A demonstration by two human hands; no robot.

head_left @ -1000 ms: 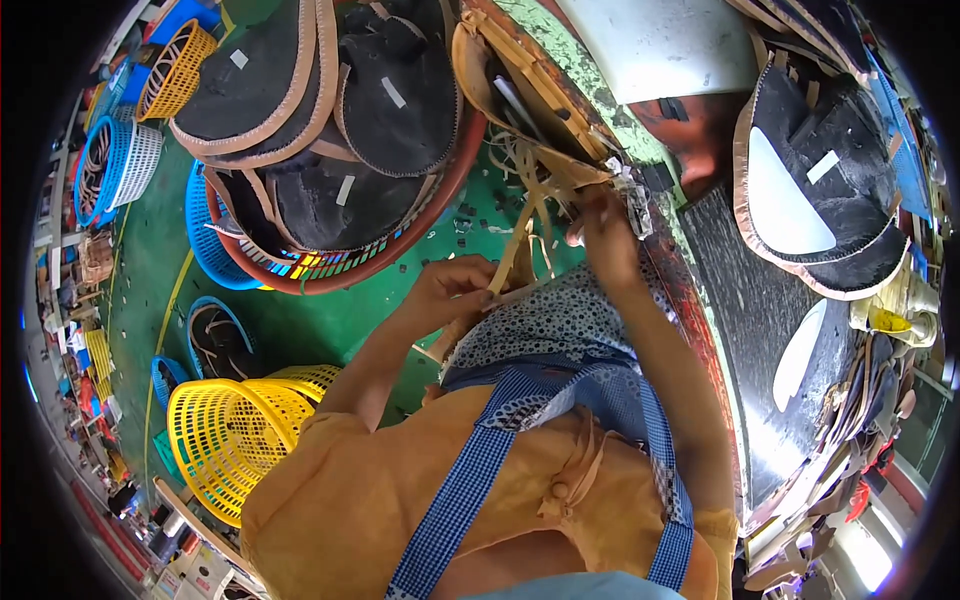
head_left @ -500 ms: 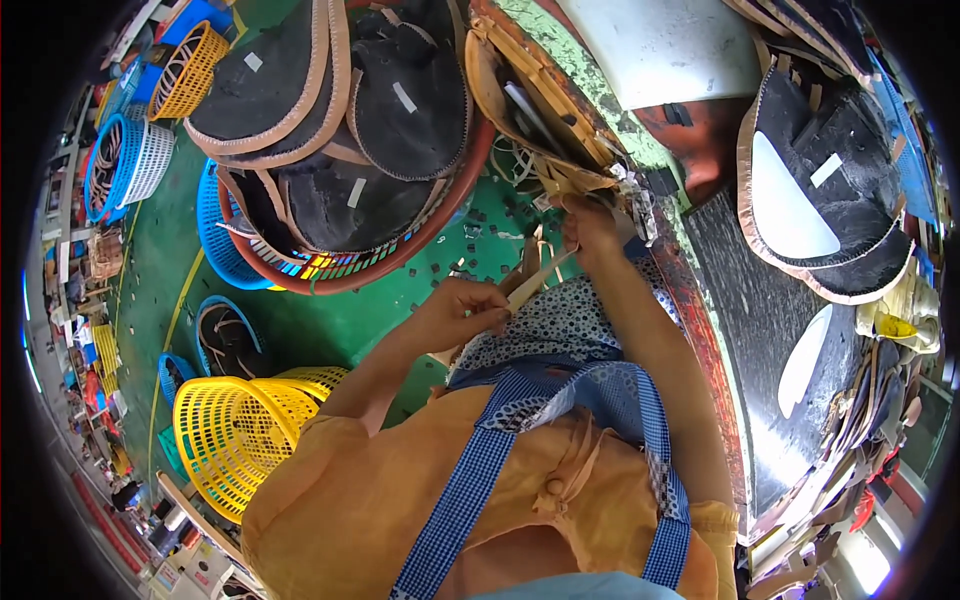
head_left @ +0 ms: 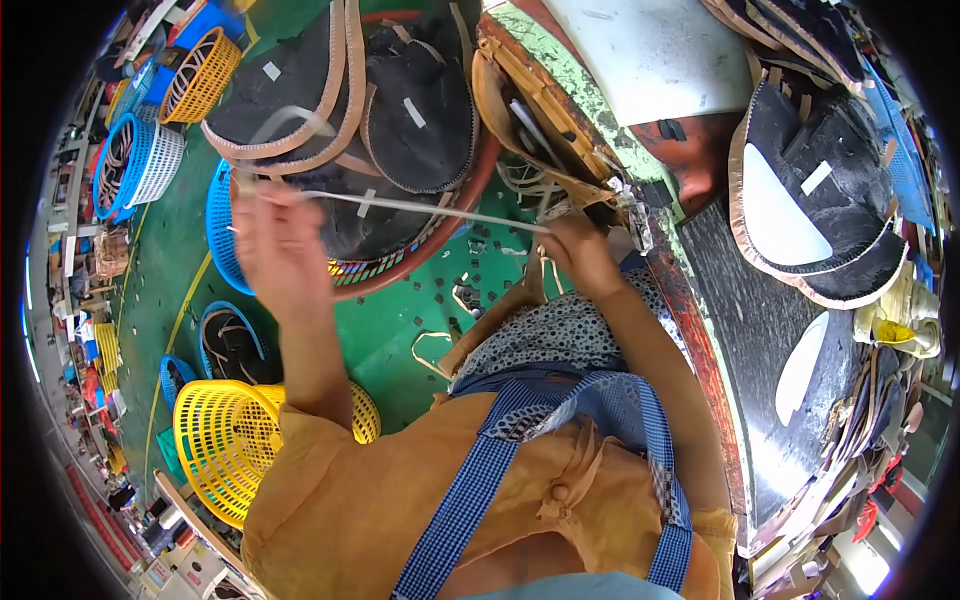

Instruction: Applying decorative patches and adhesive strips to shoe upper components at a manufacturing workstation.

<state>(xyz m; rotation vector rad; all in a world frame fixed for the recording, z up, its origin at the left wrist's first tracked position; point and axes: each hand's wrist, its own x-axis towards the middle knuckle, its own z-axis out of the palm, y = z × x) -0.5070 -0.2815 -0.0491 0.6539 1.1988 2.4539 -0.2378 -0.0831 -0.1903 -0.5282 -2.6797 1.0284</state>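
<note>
A thin white strip (head_left: pixel 430 207) stretches nearly straight between my two hands. My left hand (head_left: pixel 282 250) is raised at the left, smeared by motion, and closed on the strip; a loose end curls above it. Closed on the strip's other end is my right hand (head_left: pixel 583 258), low beside the workbench edge. Behind the strip, a red-brown basket (head_left: pixel 488 160) holds several black padded pieces (head_left: pixel 415 110) with tan stitched edging and small white labels. My left hand is in front of this basket's left side.
On the right, a dark workbench (head_left: pixel 735 280) carries another black piece (head_left: pixel 855 200) and a white sheet (head_left: pixel 650 60). A yellow basket (head_left: pixel 215 480) stands at the lower left, blue baskets (head_left: pixel 130 165) farther back. Dark scraps litter the green floor (head_left: pixel 400 330).
My left hand has swung up and left away from my right, drawing the white strip out long between them. My right hand has come slightly down and left.
</note>
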